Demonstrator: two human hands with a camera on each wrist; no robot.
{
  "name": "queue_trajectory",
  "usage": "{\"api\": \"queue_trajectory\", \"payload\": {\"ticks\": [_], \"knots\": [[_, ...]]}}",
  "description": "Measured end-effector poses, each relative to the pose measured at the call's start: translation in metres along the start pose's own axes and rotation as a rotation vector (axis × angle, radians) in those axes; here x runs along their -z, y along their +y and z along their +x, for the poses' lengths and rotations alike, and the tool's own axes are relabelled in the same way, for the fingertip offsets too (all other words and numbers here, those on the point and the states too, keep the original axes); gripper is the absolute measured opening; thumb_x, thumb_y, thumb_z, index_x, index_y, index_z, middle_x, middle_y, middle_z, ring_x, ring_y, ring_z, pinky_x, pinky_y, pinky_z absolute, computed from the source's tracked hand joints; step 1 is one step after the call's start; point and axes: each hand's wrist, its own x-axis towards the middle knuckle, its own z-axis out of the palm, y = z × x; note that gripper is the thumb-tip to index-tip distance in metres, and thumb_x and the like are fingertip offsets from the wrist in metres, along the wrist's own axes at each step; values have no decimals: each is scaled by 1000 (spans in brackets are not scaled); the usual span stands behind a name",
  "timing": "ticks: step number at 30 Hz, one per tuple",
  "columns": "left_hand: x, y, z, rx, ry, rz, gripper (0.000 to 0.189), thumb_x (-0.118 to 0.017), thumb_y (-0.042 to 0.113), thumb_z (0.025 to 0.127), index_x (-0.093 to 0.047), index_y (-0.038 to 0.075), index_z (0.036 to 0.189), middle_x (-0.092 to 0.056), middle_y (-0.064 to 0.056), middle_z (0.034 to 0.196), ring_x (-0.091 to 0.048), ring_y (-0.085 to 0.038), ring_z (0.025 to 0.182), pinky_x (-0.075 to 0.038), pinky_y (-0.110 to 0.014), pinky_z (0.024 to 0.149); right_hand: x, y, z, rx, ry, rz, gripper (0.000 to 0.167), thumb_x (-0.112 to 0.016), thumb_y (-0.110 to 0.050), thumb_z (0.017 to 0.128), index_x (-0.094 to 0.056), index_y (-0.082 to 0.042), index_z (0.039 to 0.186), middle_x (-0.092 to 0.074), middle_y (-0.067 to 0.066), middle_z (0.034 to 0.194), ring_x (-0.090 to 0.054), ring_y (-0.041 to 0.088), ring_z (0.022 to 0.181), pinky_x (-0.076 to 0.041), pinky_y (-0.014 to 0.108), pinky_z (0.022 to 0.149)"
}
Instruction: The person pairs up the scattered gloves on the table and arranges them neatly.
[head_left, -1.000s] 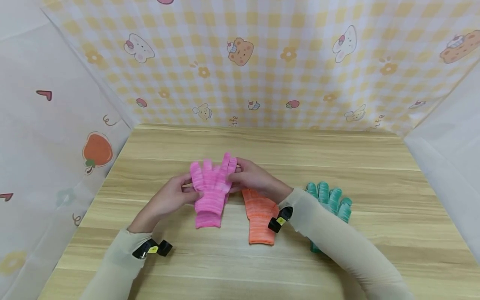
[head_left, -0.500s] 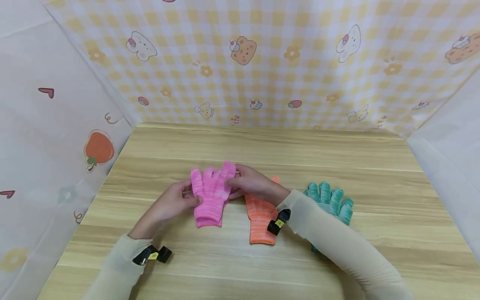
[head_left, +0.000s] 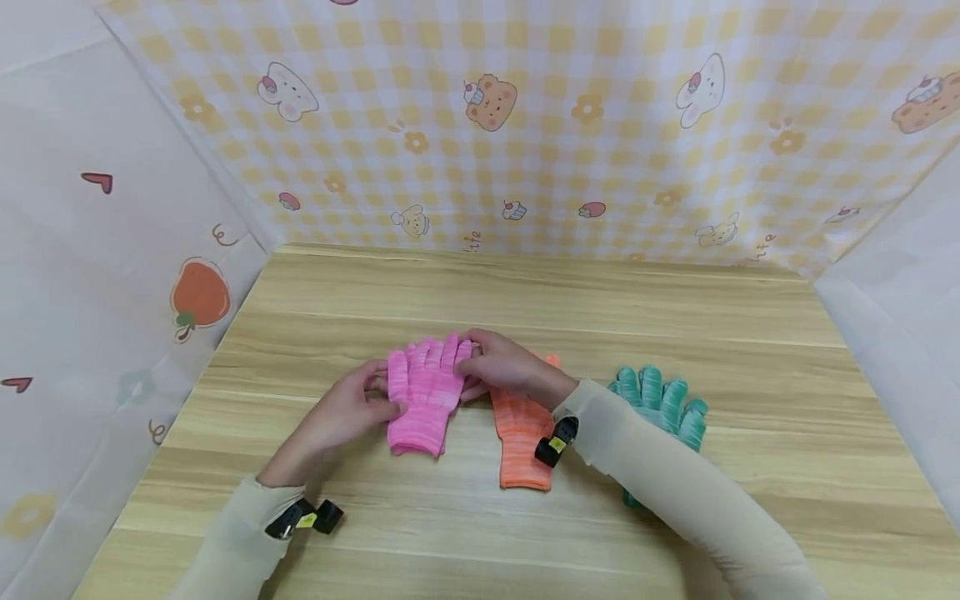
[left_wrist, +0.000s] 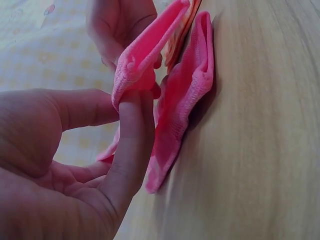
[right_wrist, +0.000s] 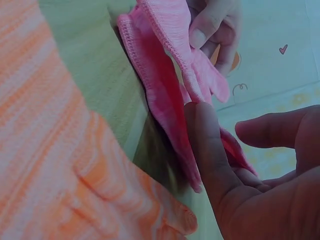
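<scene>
Two pink knit gloves lie one over the other, fingers pointing away from me. My left hand (head_left: 348, 408) pinches the upper pink glove (head_left: 426, 387) along its left side near the cuff, thumb on top. At the opposite side, by the glove's fingers, my right hand (head_left: 506, 362) holds it with the thumb above and fingers underneath. In the left wrist view the lower pink glove (left_wrist: 184, 82) rests on the wood, with a gap below the raised cuff of the upper one. The right wrist view shows the same gap above the lower glove (right_wrist: 145, 65).
An orange glove (head_left: 525, 454) lies just right of the pink ones, partly under my right hand and wrist. Further right, a green glove (head_left: 656, 404) is partly hidden by my right sleeve. The wooden table (head_left: 420, 533) ends at a checked cloth (head_left: 540, 167) behind.
Both hands have brought the upper pink glove down and slightly toward me, so it covers more of the lower one. The orange and green gloves have stayed put.
</scene>
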Motion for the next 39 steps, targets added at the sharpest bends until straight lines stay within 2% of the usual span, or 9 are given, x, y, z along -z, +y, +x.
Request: {"api": "queue_trajectory", "payload": {"ticks": [3,7,11,14,22,28,33,39], "knots": [[1,2,-2,-11,10,14,73,-79,3,95,-44,-11,157,-68,-24,126,-69,-32,107,-60,-36,86,0,-1,3,17,4,-10,50,-56,6,107,-45,6,155,-69,22,112,-74,24,82,-66,37,80],[4,6,-4,-15,40,61,72,-79,5,95,-46,-7,158,-70,-21,123,-71,-28,100,-60,-35,80,1,-6,4,55,21,-58,43,-55,6,107,-50,4,150,-71,21,114,-76,24,81,-66,44,84],[7,8,-5,-18,60,44,72,-77,4,96,-44,-6,160,-69,-24,130,-72,-24,92,-62,-35,77,2,-13,5,90,36,-79,38,-55,5,108,-53,0,146,-73,19,114,-76,23,81,-65,50,88],[9,11,-5,-31,65,15,75,-76,3,97,-40,-5,162,-66,-28,138,-71,-24,90,-64,-38,78,4,-18,7,115,37,-73,39,-53,5,109,-53,0,148,-72,19,115,-76,23,86,-65,50,90],[12,17,-3,-74,71,-16,82,-74,1,100,-30,-1,169,-55,-30,155,-74,-25,93,-65,-43,81,7,-28,13,121,60,-34,36,-52,1,112,-53,-2,148,-69,18,118,-73,25,93,-61,57,98],[9,11,-3,-101,43,-42,85,-73,-6,98,-25,-4,169,-53,-36,152,-75,-34,101,-65,-36,81,5,-20,13,104,33,-57,36,-52,5,110,-52,4,145,-72,21,116,-75,25,86,-65,49,90],[3,6,-4,-68,23,-10,90,-76,-5,96,-24,-4,169,-54,-38,149,-73,-37,109,-63,-37,87,3,-9,15,38,26,-92,43,-56,7,106,-49,5,149,-69,17,110,-73,21,79,-66,40,83],[0,2,-2,1,23,45,99,-82,1,92,-22,-1,171,-58,-34,146,-75,-27,96,-62,-40,87,8,-6,18,22,63,-183,44,-60,5,105,-54,5,148,-69,16,110,-72,19,78,-66,41,84]]}}
